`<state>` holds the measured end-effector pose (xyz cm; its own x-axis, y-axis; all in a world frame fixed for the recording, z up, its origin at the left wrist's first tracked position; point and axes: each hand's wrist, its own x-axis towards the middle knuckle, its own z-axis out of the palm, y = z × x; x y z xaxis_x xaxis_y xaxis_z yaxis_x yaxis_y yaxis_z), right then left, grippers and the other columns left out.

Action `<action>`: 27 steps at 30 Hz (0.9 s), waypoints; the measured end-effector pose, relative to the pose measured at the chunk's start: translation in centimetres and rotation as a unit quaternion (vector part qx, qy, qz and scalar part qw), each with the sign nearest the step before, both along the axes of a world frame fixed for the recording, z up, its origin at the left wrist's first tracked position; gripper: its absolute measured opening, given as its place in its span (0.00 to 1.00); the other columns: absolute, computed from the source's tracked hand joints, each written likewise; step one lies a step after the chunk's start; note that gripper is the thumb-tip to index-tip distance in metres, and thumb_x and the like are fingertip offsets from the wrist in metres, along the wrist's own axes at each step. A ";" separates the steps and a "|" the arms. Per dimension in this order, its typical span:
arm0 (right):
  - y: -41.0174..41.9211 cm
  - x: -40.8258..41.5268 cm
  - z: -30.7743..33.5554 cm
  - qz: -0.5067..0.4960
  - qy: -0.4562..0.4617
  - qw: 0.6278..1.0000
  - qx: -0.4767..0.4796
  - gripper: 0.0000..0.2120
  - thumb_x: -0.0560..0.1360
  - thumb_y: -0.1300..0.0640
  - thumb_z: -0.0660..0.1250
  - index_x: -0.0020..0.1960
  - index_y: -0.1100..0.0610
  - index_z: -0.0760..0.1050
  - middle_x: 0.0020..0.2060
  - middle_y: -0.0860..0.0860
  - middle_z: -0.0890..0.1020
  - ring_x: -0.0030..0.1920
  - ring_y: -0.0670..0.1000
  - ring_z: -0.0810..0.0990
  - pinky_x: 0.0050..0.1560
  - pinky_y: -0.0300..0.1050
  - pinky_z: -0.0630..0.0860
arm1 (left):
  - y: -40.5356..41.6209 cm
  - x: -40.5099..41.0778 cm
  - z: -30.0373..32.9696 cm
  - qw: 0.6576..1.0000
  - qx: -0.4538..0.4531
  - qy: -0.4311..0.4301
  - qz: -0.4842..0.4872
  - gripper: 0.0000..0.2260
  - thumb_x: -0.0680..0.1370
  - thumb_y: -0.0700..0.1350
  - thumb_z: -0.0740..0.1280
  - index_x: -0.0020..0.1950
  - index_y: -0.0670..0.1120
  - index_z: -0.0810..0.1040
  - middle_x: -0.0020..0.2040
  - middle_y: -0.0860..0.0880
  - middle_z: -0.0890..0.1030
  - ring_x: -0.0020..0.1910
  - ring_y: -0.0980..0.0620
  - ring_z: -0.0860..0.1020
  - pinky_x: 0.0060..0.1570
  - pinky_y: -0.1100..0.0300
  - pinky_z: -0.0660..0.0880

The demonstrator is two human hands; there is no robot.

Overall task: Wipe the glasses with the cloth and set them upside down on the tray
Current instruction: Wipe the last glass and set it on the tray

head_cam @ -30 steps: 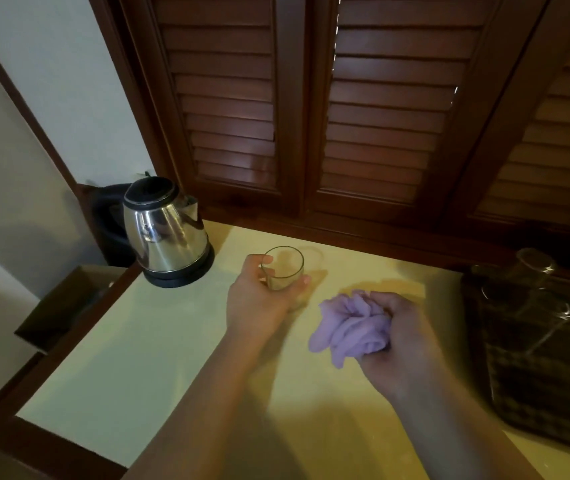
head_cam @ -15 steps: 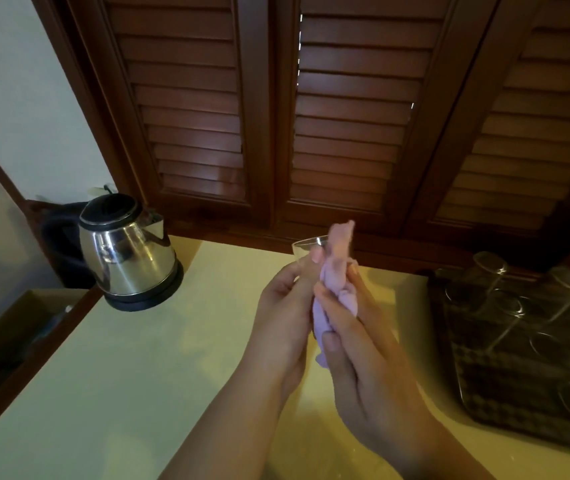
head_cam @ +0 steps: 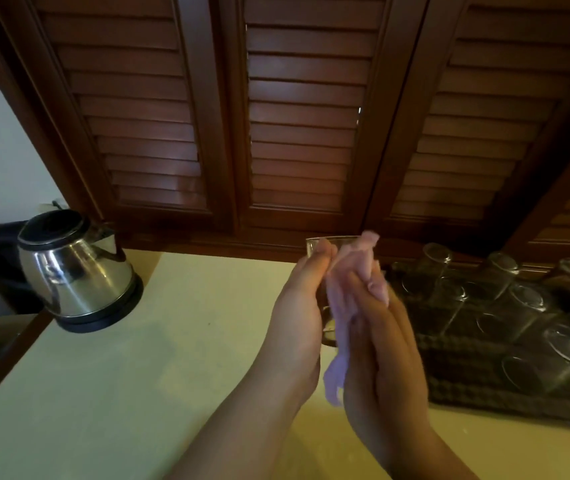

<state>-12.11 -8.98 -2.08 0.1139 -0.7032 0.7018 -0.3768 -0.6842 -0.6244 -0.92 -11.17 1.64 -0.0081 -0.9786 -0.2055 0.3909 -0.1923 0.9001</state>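
Glass (head_cam: 325,242) is up off the counter, held between both hands in front of the shutters — only its clear rim at top and a bit of the base low between the palms show. Left hand (head_cam: 299,306) wraps the glass from the left side, fingers curled round the wall, fingertips reaching the rim. Cloth (head_cam: 352,271), pale purple-pink, is bunched against the glass on the right; top end pokes above the rim, a loose tail hangs down below the palms. Right hand (head_cam: 380,341) presses the cloth onto the glass, fingers fairly straight and laid along it, thumb side pinning the fabric — holding the cloth. Whether any cloth sits inside the glass, can't tell.

Tray (head_cam: 467,372) — dark, woven-look — sits on the counter just right of the hands, against the back edge. Several clear glasses on tray (head_cam: 526,303) stand upside down in rows, bases up.

Counter (head_cam: 138,375) is pale yellow-cream with a dark wooden edge on the left. Steel kettle (head_cam: 75,271) with black lid and base stands at the far left corner, well apart from the hands. Brown louvred shutters (head_cam: 304,116) fill the background; plain light wall at upper left.
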 end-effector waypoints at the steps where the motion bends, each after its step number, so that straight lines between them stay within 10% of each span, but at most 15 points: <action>1: -0.6 -0.5 1.2 -0.009 -0.029 1.000 0.008 0.19 0.87 0.62 0.57 0.76 0.57 0.71 0.73 0.51 0.75 0.75 0.50 0.75 0.70 0.42 0.74 | 0.3 -0.6 0.3 1.000 -0.004 0.005 -0.011 0.27 0.76 0.74 0.69 0.68 0.62 0.84 0.66 0.52 0.88 0.69 0.50 0.84 0.76 0.41 0.75; 9: 1.1 -1.7 1.7 0.004 -0.108 0.993 0.048 0.25 0.83 0.63 0.61 0.79 0.52 0.67 0.72 0.44 0.75 0.73 0.46 0.75 0.71 0.38 0.71 | 0.2 -3.7 2.0 0.994 -0.081 0.067 0.010 0.37 0.71 0.62 0.84 0.72 0.43 0.78 0.63 0.30 0.84 0.63 0.31 0.86 0.61 0.38 0.84; 16: -1.3 -5.5 5.0 -0.051 -0.134 0.990 0.017 0.20 0.85 0.66 0.57 0.74 0.57 0.73 0.65 0.45 0.79 0.68 0.39 0.77 0.67 0.33 0.71 | 0.4 -6.2 1.1 0.991 -0.126 -0.017 -0.049 0.28 0.72 0.51 0.80 0.71 0.48 0.83 0.60 0.42 0.89 0.62 0.44 0.88 0.62 0.49 0.84; 23: -0.3 -9.7 3.6 0.039 -0.195 0.968 0.153 0.23 0.84 0.56 0.58 0.66 0.31 0.80 0.67 0.30 0.80 0.79 0.39 0.67 0.77 0.39 0.65 | -0.8 -5.2 2.1 0.979 -0.170 -0.093 -0.065 0.30 0.65 0.37 0.87 0.65 0.46 0.83 0.53 0.46 0.91 0.55 0.50 0.89 0.58 0.58 0.84; 27: 0.0 -10.9 3.2 -0.037 -0.065 0.995 0.063 0.17 0.86 0.57 0.58 0.72 0.45 0.76 0.68 0.38 0.79 0.76 0.41 0.71 0.73 0.32 0.66 | -1.2 -6.1 1.2 0.986 -0.156 -0.049 -0.042 0.35 0.65 0.36 0.85 0.70 0.39 0.77 0.53 0.45 0.90 0.55 0.47 0.88 0.58 0.54 0.84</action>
